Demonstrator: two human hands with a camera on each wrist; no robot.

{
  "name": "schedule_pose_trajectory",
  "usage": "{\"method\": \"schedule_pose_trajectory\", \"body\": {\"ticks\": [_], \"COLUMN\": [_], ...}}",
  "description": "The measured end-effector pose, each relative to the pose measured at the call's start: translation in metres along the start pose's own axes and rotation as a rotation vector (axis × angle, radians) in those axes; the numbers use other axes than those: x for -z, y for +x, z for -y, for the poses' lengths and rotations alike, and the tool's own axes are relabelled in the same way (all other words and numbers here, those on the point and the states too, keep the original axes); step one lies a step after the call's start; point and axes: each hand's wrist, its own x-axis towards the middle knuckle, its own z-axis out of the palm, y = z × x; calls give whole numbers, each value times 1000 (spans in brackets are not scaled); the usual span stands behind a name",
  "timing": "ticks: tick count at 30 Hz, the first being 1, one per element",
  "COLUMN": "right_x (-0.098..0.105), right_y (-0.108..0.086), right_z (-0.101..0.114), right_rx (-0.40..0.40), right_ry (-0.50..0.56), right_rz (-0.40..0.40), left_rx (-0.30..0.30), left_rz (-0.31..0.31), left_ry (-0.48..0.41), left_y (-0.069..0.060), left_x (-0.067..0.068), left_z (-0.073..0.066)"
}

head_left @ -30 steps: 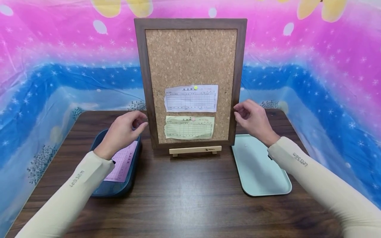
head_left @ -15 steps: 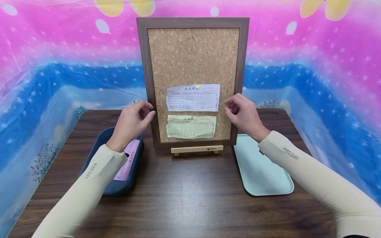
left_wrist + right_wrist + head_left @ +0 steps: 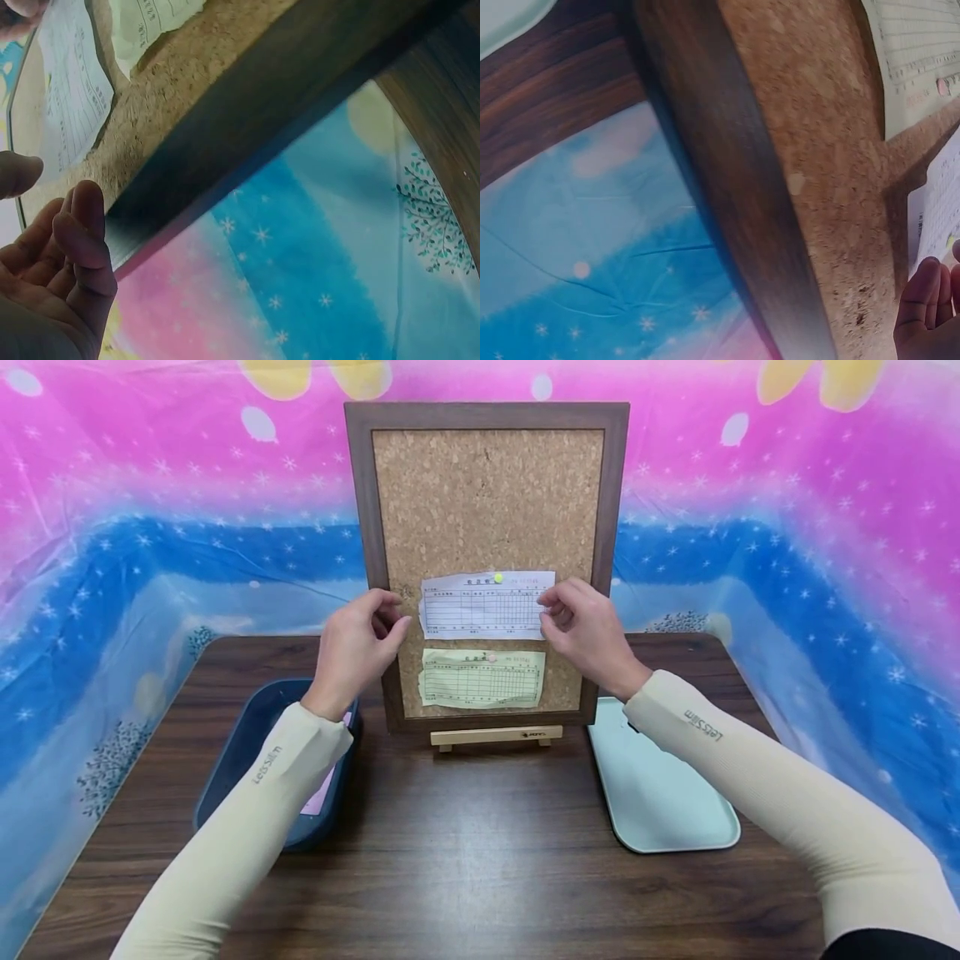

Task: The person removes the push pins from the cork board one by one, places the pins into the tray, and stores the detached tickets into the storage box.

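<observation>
A white printed slip (image 3: pixel 480 610) hangs on the corkboard (image 3: pixel 487 502) under a yellow-green pushpin (image 3: pixel 498 578). Below it, a pale green slip (image 3: pixel 480 681) is fixed by a pink pushpin (image 3: pixel 492 657). My left hand (image 3: pixel 356 647) is in front of the board's left frame, thumb and fingers apart and bent, just left of the white slip; the left wrist view shows nothing between the thumb and fingertips (image 3: pixel 88 199). My right hand (image 3: pixel 588 631) overlaps the white slip's right edge, thumb and fingertips parted. Whether these fingertips (image 3: pixel 928 271) touch the paper, I cannot tell.
The framed board leans on a small wooden easel (image 3: pixel 495 737). A dark blue bin (image 3: pixel 243 743) with a pink slip (image 3: pixel 318 797) inside stands left, partly under my left arm. On the right lies a pale green tray (image 3: pixel 667 802). The wooden table (image 3: pixel 465 877) extends in front.
Both hands have moved inward: the left from beside the frame to over the board's left edge, the right from the frame to the white slip's right edge. Both slips stay pinned.
</observation>
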Motion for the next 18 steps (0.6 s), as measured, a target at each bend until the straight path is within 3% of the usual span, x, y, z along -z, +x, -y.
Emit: {"method": "schedule_pose_trajectory", "body": {"ticks": [8,18], "right_x": [-8,-15], "right_y": [18,33], "right_z": [9,17], "right_rx": [-42,-44], "right_ry": [-32,-30], "right_rz": [6,22], "left_rx": [18,15], "left_rz": [-62,-60], "left_ry": [-12,1], "left_y": [11,20], "left_x": [-11,-18], "left_z": [-7,-8]}}
